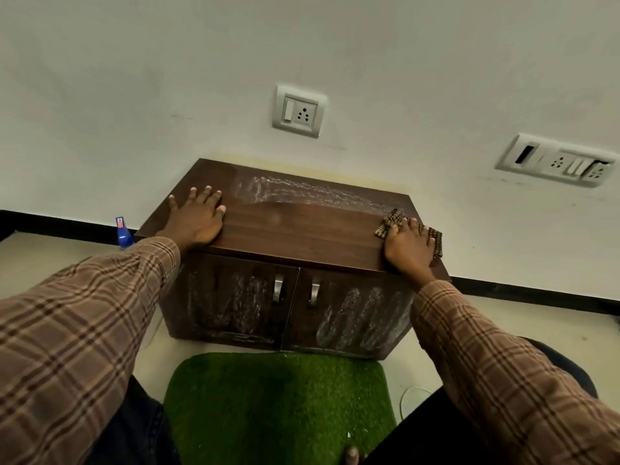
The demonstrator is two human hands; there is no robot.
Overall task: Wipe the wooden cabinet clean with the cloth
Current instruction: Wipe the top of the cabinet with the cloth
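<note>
A low dark wooden cabinet (pixel 295 229) with two doors and metal handles stands against the wall. White smears cover the back strip of its top and both door fronts; the front strip of the top looks clean. My left hand (pixel 198 216) rests flat with spread fingers on the top's left end. My right hand (pixel 407 245) presses a brown checked cloth (pixel 391 221) onto the top's right end, the fingers lying over it. Parts of the cloth stick out left and right of the hand.
A blue spray bottle (pixel 122 233) stands on the floor left of the cabinet. A green grass-like mat (pixel 278 404) lies in front of it between my knees. Socket plates (pixel 298 110) sit on the wall above and to the right (pixel 557 161).
</note>
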